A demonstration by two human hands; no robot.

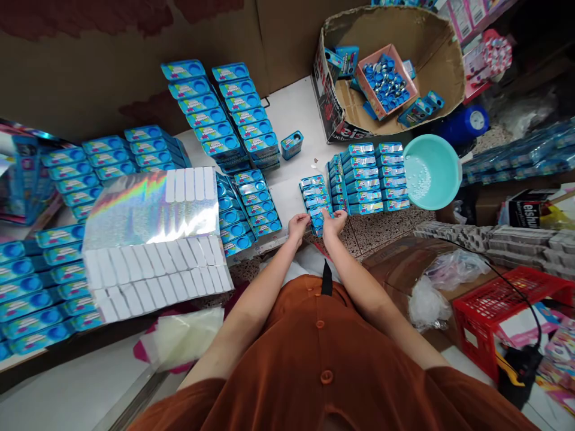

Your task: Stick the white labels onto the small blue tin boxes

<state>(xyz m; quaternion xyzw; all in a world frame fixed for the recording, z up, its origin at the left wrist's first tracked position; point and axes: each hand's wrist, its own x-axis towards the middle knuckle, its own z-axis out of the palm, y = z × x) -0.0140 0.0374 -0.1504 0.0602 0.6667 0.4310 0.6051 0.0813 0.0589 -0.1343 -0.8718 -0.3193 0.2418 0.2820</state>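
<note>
My left hand (298, 228) is at the near left corner of a short row of small blue boxes (314, 190), its fingertips pinched together. Whatever lies between those fingertips is too small to make out. Opposite it, my right hand (334, 224) has its thumb against the top of a blue box (317, 221) at the row's near end. The other right fingers are curled, and what they hold, if anything, is hidden. Each box top carries a colourful label and a round blue part. Left of the hands lies a shiny sticker sheet (153, 209) with white strips.
More blue boxes (359, 179) stand in rows right of my hands, with taller stacks (247, 114) behind. A turquoise basin (442, 188) holds small white beads. A cut-down carton (332, 120) contains a pink box (365, 70) of blue caps. At right is a red crate (476, 335).
</note>
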